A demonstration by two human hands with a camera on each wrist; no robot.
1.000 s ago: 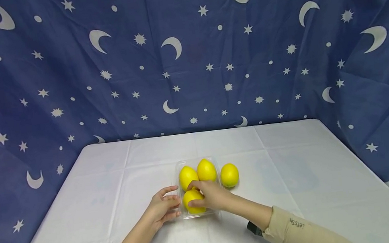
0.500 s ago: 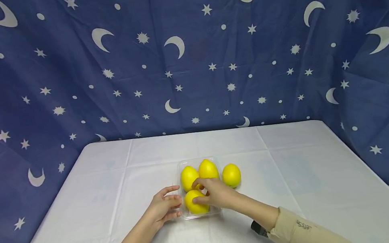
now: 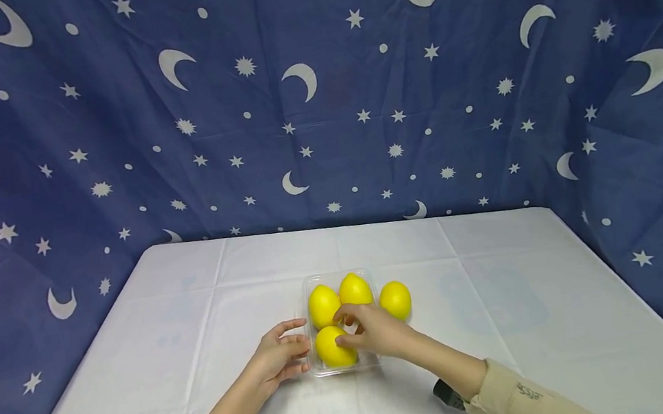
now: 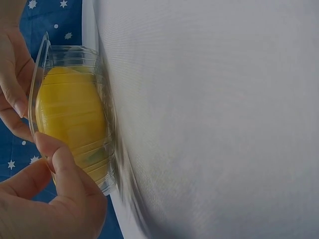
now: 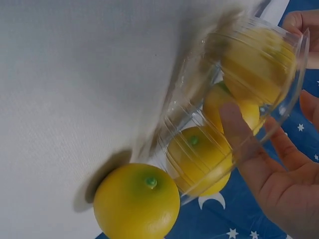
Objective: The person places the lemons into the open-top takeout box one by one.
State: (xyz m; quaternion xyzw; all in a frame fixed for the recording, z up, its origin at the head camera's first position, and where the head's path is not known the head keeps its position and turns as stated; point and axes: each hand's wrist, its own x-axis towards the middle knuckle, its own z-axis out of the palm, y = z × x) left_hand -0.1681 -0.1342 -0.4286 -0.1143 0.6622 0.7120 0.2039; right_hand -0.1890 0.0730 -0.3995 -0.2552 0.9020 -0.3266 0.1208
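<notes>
Four yellow lemons sit on the table in all. Three of them are inside the one clear plastic tray [image 3: 315, 369]: the near lemon [image 3: 331, 348], the far-left lemon [image 3: 322, 304] and the far-right lemon [image 3: 355, 289]. The fourth lemon [image 3: 395, 299] stands alone on the one white tablecloth [image 3: 196, 320], just beside the tray. Two hands are at the tray, a left hand [image 3: 278, 356] and a right hand [image 3: 376, 331]. One starry blue backdrop [image 3: 318, 98] hangs behind.
</notes>
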